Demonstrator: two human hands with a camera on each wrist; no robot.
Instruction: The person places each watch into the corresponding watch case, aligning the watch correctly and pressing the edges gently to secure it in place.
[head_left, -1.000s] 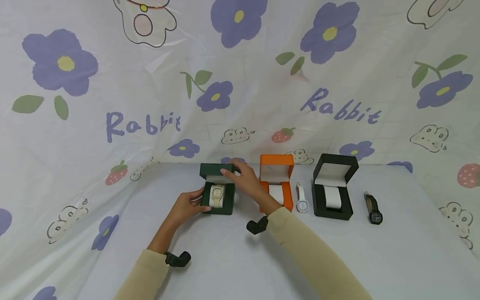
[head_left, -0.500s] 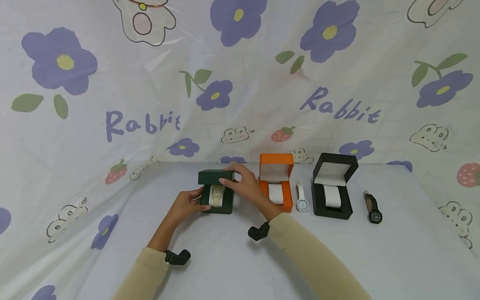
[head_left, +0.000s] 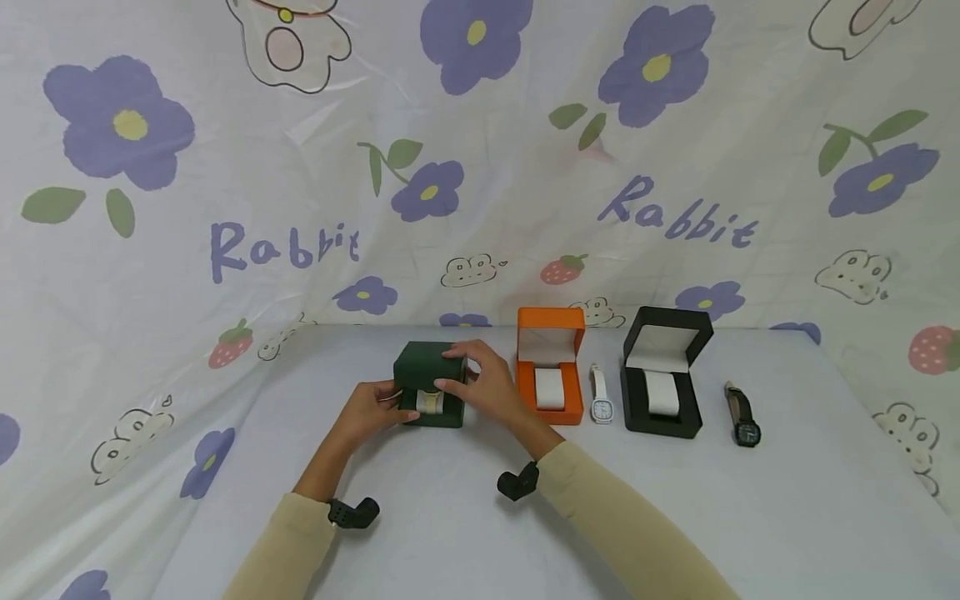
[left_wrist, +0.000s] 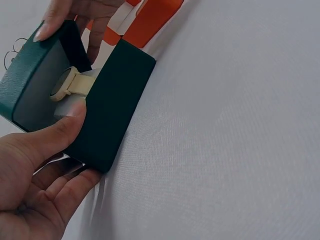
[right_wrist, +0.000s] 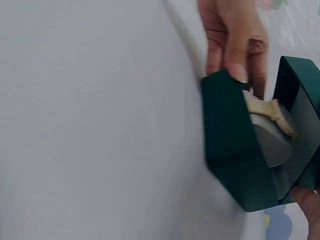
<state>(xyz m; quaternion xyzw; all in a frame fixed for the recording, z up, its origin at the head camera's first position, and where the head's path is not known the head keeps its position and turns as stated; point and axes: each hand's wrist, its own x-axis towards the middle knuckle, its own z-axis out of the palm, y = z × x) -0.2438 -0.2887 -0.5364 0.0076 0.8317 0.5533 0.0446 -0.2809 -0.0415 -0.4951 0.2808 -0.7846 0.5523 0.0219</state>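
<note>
A dark green watch box (head_left: 453, 414) stands on the table, its lid (head_left: 423, 364) tilted partway down over the base. Inside, a gold-toned watch (left_wrist: 80, 85) is wrapped round a pale cushion (right_wrist: 272, 140); in the head view the lid hides its upper part. My left hand (head_left: 369, 413) grips the base at its left side, thumb on the front edge. With thumb and fingers my right hand (head_left: 486, 381) holds the right side of the lid.
Right of the green box stand an orange watch box (head_left: 572, 392) and a black watch box (head_left: 637, 408), both with raised lids and white cushions. A white watch (head_left: 601, 400) lies between them, a black watch (head_left: 744, 421) farther right. Patterned cloth (head_left: 300, 167) hangs behind.
The green lid has swung forward and down over the watch, my right hand moving down with it. My left hand has stayed on the base.
</note>
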